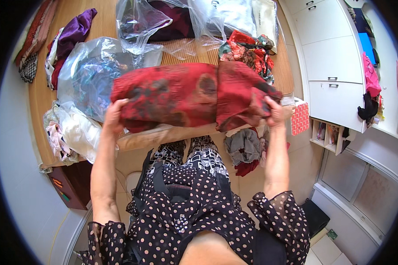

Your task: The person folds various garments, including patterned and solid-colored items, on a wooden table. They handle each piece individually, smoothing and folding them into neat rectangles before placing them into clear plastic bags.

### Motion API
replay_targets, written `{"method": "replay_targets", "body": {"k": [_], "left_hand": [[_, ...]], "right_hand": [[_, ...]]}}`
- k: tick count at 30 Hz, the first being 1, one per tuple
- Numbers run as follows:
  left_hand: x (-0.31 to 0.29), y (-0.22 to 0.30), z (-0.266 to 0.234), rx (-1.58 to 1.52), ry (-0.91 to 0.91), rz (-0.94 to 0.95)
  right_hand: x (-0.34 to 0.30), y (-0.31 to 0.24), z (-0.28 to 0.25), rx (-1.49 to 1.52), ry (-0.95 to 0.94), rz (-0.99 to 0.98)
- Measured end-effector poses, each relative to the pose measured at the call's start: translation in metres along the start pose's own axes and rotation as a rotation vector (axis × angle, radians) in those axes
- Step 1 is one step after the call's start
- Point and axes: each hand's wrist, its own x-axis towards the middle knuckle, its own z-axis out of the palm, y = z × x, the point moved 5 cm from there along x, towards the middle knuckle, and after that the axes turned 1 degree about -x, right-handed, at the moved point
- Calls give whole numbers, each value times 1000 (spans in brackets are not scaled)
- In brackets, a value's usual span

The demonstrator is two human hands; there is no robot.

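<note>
1. Red cloth (172,95) with dark blotchy pattern – stretched sideways between both hands, in front of the body, over the near edge of the slatted wooden surface (105,20). Fold or overlap line runs across it, right of middle. Can't tell if its underside touches the surface.
2. Left hand (115,116): closed on the cloth's left end, thumb lying on the near face; other fingers mostly hidden, exact grip can't be told.
3. Right hand (276,113): closed on the right end, where cloth bunches and creases; narrow grip, some fingers out of sight.
4. Just beyond the cloth: red floral bundle (245,49) at right, clear bag with bluish fabric (95,70) at left.
5. Near the left hand: white bundle (80,129) in clear plastic.
6. Far side: clear bag with dark purple fabric (170,22); purple garment (77,30) at far left.
7. Below the surface's near edge, right side: grey garment (242,149).
8. Outer right – white cabinet (334,101), red-and-white woven item (300,118) near the right hand.
</note>
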Motion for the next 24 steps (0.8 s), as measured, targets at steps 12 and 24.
{"method": "replay_targets", "body": {"k": [12,24], "left_hand": [[-72,100,-167,81,225,140],[-152,130,-135,137,289,295]], "right_hand": [[54,-9,-95,-195,48,10],[68,30,-31,-1197,354,-498]]}}
